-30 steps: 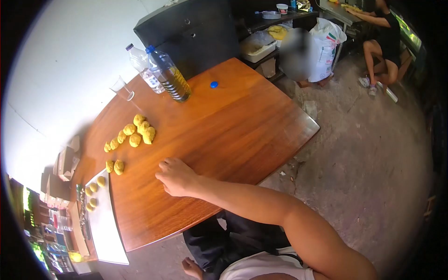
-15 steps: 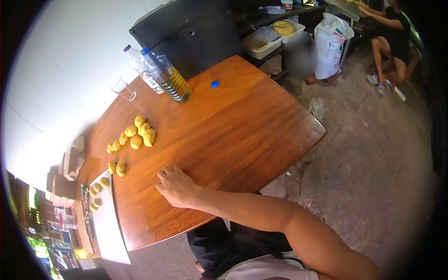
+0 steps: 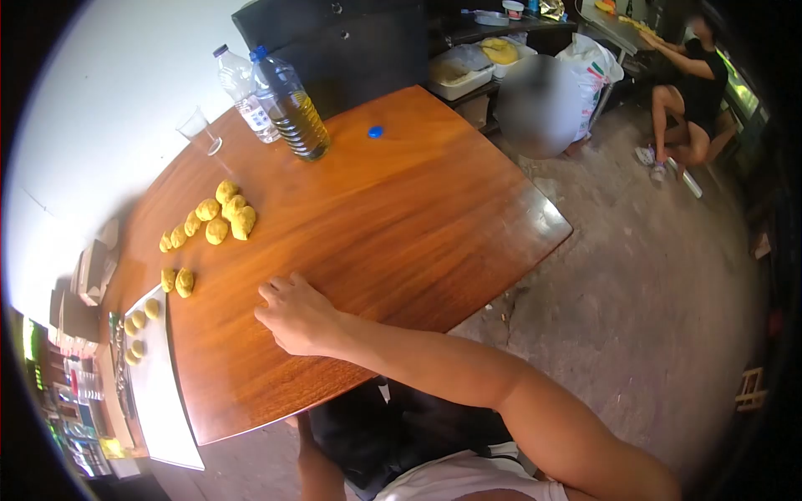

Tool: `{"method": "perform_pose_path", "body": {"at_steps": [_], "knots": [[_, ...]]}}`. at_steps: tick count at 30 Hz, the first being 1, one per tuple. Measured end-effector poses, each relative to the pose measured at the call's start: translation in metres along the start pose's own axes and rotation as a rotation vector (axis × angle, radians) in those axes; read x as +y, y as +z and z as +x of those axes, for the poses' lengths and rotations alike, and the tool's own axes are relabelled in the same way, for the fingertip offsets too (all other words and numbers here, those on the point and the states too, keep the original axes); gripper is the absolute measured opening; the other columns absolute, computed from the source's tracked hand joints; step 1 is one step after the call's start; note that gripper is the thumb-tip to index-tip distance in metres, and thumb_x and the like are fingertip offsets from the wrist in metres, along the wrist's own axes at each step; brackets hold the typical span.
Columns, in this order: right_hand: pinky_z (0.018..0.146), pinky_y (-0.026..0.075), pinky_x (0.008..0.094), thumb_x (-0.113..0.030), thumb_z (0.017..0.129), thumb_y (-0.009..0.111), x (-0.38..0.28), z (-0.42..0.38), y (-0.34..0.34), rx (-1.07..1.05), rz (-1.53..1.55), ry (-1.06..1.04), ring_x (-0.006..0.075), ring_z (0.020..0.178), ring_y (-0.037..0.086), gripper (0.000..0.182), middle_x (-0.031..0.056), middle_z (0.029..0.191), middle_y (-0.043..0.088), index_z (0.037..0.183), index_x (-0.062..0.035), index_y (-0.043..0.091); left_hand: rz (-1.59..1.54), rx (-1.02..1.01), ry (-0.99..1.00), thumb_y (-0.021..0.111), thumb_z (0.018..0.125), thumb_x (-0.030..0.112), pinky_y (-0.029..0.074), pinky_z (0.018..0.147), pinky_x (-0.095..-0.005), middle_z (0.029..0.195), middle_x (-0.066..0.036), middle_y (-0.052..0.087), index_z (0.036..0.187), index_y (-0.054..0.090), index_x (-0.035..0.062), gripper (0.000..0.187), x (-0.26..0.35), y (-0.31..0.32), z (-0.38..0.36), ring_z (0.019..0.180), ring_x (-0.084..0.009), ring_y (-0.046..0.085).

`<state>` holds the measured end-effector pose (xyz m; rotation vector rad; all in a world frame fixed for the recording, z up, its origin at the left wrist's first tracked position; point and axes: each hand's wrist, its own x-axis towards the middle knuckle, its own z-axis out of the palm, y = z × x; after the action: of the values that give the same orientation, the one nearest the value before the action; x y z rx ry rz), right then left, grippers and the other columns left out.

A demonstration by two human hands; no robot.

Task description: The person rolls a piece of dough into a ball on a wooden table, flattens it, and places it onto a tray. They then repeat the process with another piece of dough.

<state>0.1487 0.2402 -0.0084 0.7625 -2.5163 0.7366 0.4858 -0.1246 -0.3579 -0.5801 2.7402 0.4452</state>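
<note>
My right hand (image 3: 290, 313) rests on the wooden table (image 3: 376, 225), palm down with its fingers curled in. Whatever lies under the palm, if anything, is hidden. To its left sit two yellow dough balls (image 3: 184, 282), and farther back is a cluster of several more yellow dough balls (image 3: 216, 231). Smaller, smoother balls (image 3: 138, 318) lie on a white board (image 3: 159, 409) at the table's left end. Below the front edge of the table, my left forearm (image 3: 317, 468) shows; the left hand's fingers are out of sight behind that edge.
At the back stand a bottle of yellow oil (image 3: 296, 117), a clear bottle (image 3: 245, 92) and a tilted-looking clear cup (image 3: 199, 132). A blue cap (image 3: 376, 132) lies nearby. Tubs (image 3: 461, 73) and a white sack (image 3: 589, 75) are beyond. Another person (image 3: 689, 92) sits at the far right.
The view has shifted, so the table and its contents appear farther left. My left forearm has come into view below the table edge. My right hand stays curled on the tabletop.
</note>
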Motion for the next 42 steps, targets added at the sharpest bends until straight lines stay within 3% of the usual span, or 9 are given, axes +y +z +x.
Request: {"method": "perform_pose_path", "body": {"at_steps": [10, 21, 27, 29, 31, 34, 36, 38, 42], "knots": [[0.09, 0.049, 0.0449, -0.012, 0.081, 0.07, -0.001, 0.001, -0.007, -0.016, 0.078, -0.019, 0.0314, 0.106, 0.062, 0.013, 0.0176, 0.107, 0.066, 0.091, -0.0041, 0.073, 0.078, -0.268, 0.097, 0.069, 0.091, 0.02, 0.056, 0.061, -0.0361, 0.083, -0.014, 0.076, 0.094, 0.074, -0.0041, 0.025, -0.029, -0.035, 0.019, 0.067, -0.0276, 0.072], [0.09, 0.049, 0.0448, -0.019, 0.081, 0.075, 0.006, -0.002, -0.009, -0.043, 0.062, -0.051, 0.0317, 0.106, 0.061, 0.02, 0.0161, 0.106, 0.065, 0.095, -0.0044, 0.071, 0.054, -0.497, 0.227, 0.068, 0.092, 0.021, 0.056, 0.061, -0.0359, 0.084, -0.014, 0.077, 0.097, 0.074, -0.0043, 0.026, -0.033, -0.05, 0.056, 0.067, -0.027, 0.072], [0.095, 0.049, 0.0438, -0.019, 0.081, 0.075, 0.009, 0.0, -0.029, -0.211, 0.135, -0.039, 0.032, 0.114, 0.059, 0.028, 0.0147, 0.116, 0.064, 0.106, -0.0063, 0.072, 0.037, -0.608, 0.238, 0.067, 0.093, 0.021, 0.057, 0.061, -0.0358, 0.085, -0.014, 0.077, 0.099, 0.074, -0.0043, 0.027, 0.0, -0.126, 0.04, 0.068, -0.0266, 0.073], [0.099, 0.048, 0.0438, -0.014, 0.079, 0.075, 0.011, -0.002, -0.043, -0.236, 0.129, -0.026, 0.0323, 0.116, 0.058, 0.034, 0.0129, 0.118, 0.064, 0.113, -0.0103, 0.073, -0.473, -0.816, -0.309, 0.068, 0.097, 0.024, 0.057, 0.061, -0.0306, 0.086, -0.011, 0.078, 0.113, 0.072, -0.0013, 0.031, 0.045, -0.21, 0.041, 0.067, -0.0199, 0.071], [0.101, 0.048, 0.0431, -0.011, 0.079, 0.074, 0.017, 0.001, -0.045, -0.286, 0.178, -0.024, 0.0326, 0.117, 0.058, 0.036, 0.0125, 0.118, 0.064, 0.115, -0.0112, 0.073, -0.562, -0.813, 0.058, 0.067, 0.101, 0.031, 0.053, 0.061, -0.027, 0.087, -0.011, 0.077, 0.121, 0.069, -0.0017, 0.038, 0.091, -0.287, 0.026, 0.068, -0.0149, 0.068], [0.102, 0.048, 0.0421, -0.007, 0.079, 0.072, 0.022, 0.006, -0.036, -0.332, 0.235, -0.01, 0.0332, 0.119, 0.057, 0.038, 0.0129, 0.117, 0.064, 0.117, -0.0102, 0.072, -0.856, -0.861, 0.293, 0.07, 0.098, 0.017, 0.051, 0.055, -0.027, 0.089, -0.018, 0.077, 0.114, 0.07, -0.0077, 0.03, 0.139, -0.36, 0.023, 0.069, -0.0209, 0.072], [0.103, 0.048, 0.0416, -0.005, 0.08, 0.071, 0.021, 0.008, -0.037, -0.332, 0.231, -0.012, 0.0337, 0.12, 0.057, 0.037, 0.0138, 0.116, 0.064, 0.116, -0.0084, 0.072, -0.862, -0.768, 0.725, 0.073, 0.097, 0.025, 0.051, 0.062, -0.0254, 0.091, -0.014, 0.076, 0.122, 0.067, -0.0074, 0.041, 0.169, -0.39, 0.036, 0.069, -0.0146, 0.067], [0.1, 0.05, 0.0423, -0.005, 0.08, 0.071, 0.016, 0.015, -0.046, -0.38, 0.218, 0.063, 0.0342, 0.119, 0.059, 0.036, 0.0148, 0.115, 0.064, 0.116, -0.0071, 0.072, -0.903, -0.564, 0.962, 0.077, 0.094, 0.019, 0.051, 0.063, -0.0264, 0.087, -0.014, 0.074, 0.122, 0.067, -0.0082, 0.041, 0.211, -0.409, 0.053, 0.068, -0.0152, 0.066], [0.099, 0.05, 0.0429, -0.005, 0.082, 0.069, 0.005, 0.033, -0.053, -0.332, 0.251, 0.08, 0.0337, 0.12, 0.057, 0.037, 0.0124, 0.118, 0.063, 0.118, -0.0055, 0.07, -0.828, -0.319, 0.928, 0.066, 0.096, 0.003, 0.051, 0.063, -0.0267, 0.077, -0.008, 0.068, 0.114, 0.067, -0.008, 0.021, 0.308, -0.457, 0.084, 0.068, -0.0143, 0.064]]}}
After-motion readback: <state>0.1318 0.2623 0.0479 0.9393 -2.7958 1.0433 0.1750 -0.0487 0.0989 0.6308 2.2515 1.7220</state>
